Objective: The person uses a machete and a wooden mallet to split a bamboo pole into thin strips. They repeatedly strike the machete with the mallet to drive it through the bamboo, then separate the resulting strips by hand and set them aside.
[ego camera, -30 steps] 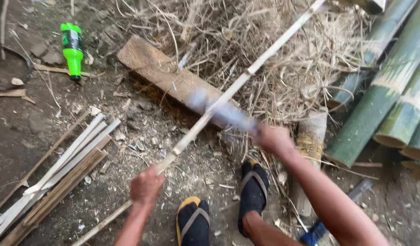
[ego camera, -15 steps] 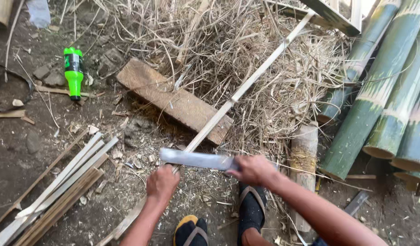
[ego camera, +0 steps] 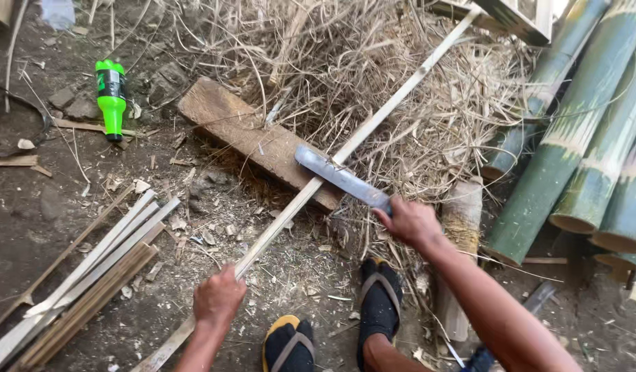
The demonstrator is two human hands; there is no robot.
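Bamboo strip [ego camera: 373, 124] crosses plank [ego camera: 256, 141] on dirt ground [ego camera: 28, 227]

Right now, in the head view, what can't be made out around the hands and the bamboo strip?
- Long pale bamboo strip: both ends cut off, by the top and bottom frame edges.
- Grey steel machete: handle hidden inside the right hand.
- Left hand: fingers wrap under the strip, so the grip is hidden.
- Green bamboo poles: run out at the right edge.
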